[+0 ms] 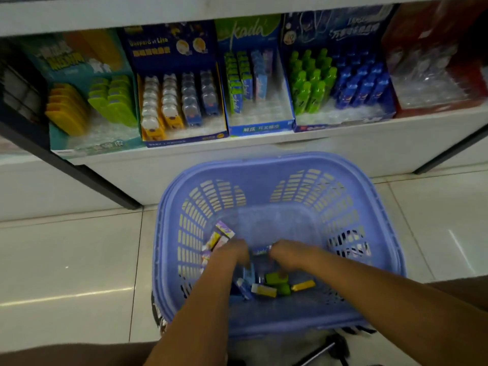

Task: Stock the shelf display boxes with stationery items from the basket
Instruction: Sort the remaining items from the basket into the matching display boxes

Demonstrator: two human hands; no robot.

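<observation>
Left hand (233, 250): forearm enters from the lower edge and reaches forward and down into the basket; fingers curled over a small stack of purple-and-white packets (217, 240) at the basket's left inner wall. The grip is blurred; whether it is grasping them cannot be told.

Right hand (286, 253): forearm comes in from the lower right, angled toward the centre; fingers bent downward at a blue packet (261, 251) that sits between the two hands. Whether it is clenched on the packet cannot be told.

Basket (277, 165): blue-violet plastic, slotted walls, standing on the tiled floor (71, 260) directly in front of the shelf. Contents: the purple-and-white packets, long axes slanting up toward the right; on the bottom, loose small boxes, namely a green one (276, 278), a yellow-and-white one (264, 289) and a yellow one (303, 285), all lying flat with long axes roughly left to right; pale blue packets (247, 280) beside them, tilted.

Shelf (264, 143): white, low, carrying a row of display boxes.
- Teal box (105, 146): yellow and green flat items standing in rows.
- Dark blue box (184, 140): four columns of clear-domed items, yellow and blue bases.
- Blue "kada" box (261, 128): green and blue packets upright at the rear left; front and right side unfilled.
- Blue box (343, 120): green and blue bottle-shaped items, upright.
- Red box (433, 107): clear items, blurred.
</observation>
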